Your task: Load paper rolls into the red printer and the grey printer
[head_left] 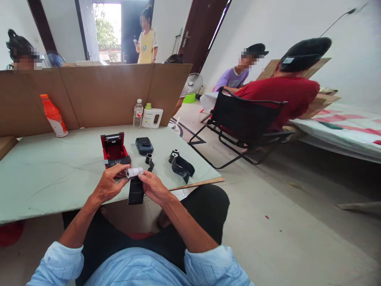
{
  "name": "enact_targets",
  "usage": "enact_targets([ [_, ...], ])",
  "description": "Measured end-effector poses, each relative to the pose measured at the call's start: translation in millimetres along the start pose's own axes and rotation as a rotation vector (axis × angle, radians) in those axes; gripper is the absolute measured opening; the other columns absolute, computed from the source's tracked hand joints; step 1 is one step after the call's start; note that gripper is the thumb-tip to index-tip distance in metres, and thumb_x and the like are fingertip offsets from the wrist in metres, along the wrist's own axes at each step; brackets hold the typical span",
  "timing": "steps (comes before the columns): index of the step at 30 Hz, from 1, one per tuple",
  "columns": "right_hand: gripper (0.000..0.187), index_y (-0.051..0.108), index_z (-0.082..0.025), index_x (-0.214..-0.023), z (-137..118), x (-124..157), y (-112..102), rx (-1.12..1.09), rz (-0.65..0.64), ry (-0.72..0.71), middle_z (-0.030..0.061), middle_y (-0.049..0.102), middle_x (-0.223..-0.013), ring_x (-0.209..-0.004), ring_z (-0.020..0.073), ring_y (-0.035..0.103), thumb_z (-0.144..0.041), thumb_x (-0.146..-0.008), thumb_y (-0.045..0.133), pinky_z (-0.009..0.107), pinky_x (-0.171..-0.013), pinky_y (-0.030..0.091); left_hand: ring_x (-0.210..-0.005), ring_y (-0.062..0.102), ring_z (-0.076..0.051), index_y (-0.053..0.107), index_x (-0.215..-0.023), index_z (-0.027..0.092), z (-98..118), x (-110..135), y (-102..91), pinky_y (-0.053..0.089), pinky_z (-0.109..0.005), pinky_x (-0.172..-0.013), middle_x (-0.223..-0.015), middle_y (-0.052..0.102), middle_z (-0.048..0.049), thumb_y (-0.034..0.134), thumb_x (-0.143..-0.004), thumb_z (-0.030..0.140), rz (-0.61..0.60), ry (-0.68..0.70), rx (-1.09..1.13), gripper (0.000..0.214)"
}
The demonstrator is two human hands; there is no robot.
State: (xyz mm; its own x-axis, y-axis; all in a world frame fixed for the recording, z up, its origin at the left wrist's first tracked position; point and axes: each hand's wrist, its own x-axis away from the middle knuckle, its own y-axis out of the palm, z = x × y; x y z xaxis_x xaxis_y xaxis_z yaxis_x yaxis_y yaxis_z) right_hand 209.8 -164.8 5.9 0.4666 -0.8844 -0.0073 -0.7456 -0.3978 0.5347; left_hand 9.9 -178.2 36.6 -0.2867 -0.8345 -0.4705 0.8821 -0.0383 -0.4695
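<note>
Between my two hands is a small white paper roll (135,172) with a black strip (136,191) hanging down from it. My left hand (110,183) grips the roll's left end with the fingertips. At the right end, my right hand (154,187) pinches the roll and the strip's upper edge. Just beyond them a red and black portable printer (115,150) stands on the table with its lid up. A dark, closed compact device (144,146) lies to its right. Nearer are a small roll with a dark tail (149,159) and rolls with a wider black strip (182,166).
The pale green tabletop (59,174) ends just in front of my knees. Along its back stands a cardboard screen (104,91), with an orange bottle (54,117), a clear bottle (138,114) and a white jug (152,117) before it. A black folding chair (247,119) holds a seated person at right.
</note>
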Motion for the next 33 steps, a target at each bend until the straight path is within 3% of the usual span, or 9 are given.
enact_targets([
  [4,0.048,0.076,-0.020,-0.104,2.1,-0.1,-2.5,-0.048,-0.022,0.002,0.0044,0.076,-0.095,-0.089,0.0200,0.068,-0.054,-0.074,0.091,0.032,-0.086,0.052,-0.104,0.074,-0.022,0.075,-0.125,0.018,5.6,-1.2,-2.9,0.062,-0.037,-0.095,-0.121,0.076,-0.0107,0.077,-0.083,0.023,-0.035,-0.103,0.194,0.042],
  [9,0.038,0.072,-0.021,-0.098,12.6,0.9,-7.8,-0.172,-0.029,0.067,0.0014,0.073,-0.085,-0.074,0.0174,0.064,-0.050,-0.078,0.086,0.031,-0.075,0.053,-0.119,0.071,-0.028,0.075,-0.121,0.019,12.7,-2.5,-2.2,0.056,-0.044,-0.107,-0.129,0.075,-0.0119,0.083,-0.081,0.026,-0.065,-0.133,0.339,0.042],
  [14,0.037,0.068,-0.020,-0.099,19.2,5.3,-7.1,-0.191,-0.076,0.158,0.0022,0.072,-0.080,-0.068,0.0180,0.063,-0.052,-0.084,0.080,0.033,-0.072,0.054,-0.116,0.070,-0.028,0.075,-0.120,0.018,17.8,-4.5,-2.9,0.054,-0.043,-0.108,-0.126,0.076,-0.0124,0.090,-0.077,0.034,-0.196,-0.118,0.378,0.048],
  [18,0.038,0.069,-0.019,-0.094,15.9,9.7,-3.0,-0.183,-0.090,0.168,0.0009,0.071,-0.078,-0.067,0.0172,0.063,-0.052,-0.081,0.084,0.033,-0.072,0.055,-0.108,0.071,-0.026,0.073,-0.119,0.016,19.8,-4.5,-5.5,0.056,-0.042,-0.102,-0.117,0.075,-0.0112,0.085,-0.083,0.044,-0.265,-0.161,0.446,0.047],
  [25,0.049,0.068,-0.019,-0.095,14.4,13.9,1.5,-0.197,-0.169,0.136,-0.0010,0.071,-0.074,-0.064,0.0150,0.064,-0.061,-0.079,0.088,0.028,-0.065,0.055,-0.103,0.067,-0.021,0.070,-0.119,0.017,21.1,-4.4,-6.5,0.056,-0.036,-0.096,-0.111,0.072,-0.0081,0.091,-0.078,0.036,-0.249,-0.177,0.462,0.049],
  [33,0.052,0.070,-0.018,-0.093,14.0,17.4,4.0,-0.187,-0.194,0.117,-0.0014,0.070,-0.071,-0.061,0.0133,0.063,-0.063,-0.076,0.090,0.026,-0.063,0.055,-0.115,0.068,-0.027,0.066,-0.125,0.020,31.2,-3.0,-8.5,0.053,-0.044,-0.105,-0.118,0.072,-0.0107,0.091,-0.078,0.038,-0.240,-0.151,0.448,0.056],
])
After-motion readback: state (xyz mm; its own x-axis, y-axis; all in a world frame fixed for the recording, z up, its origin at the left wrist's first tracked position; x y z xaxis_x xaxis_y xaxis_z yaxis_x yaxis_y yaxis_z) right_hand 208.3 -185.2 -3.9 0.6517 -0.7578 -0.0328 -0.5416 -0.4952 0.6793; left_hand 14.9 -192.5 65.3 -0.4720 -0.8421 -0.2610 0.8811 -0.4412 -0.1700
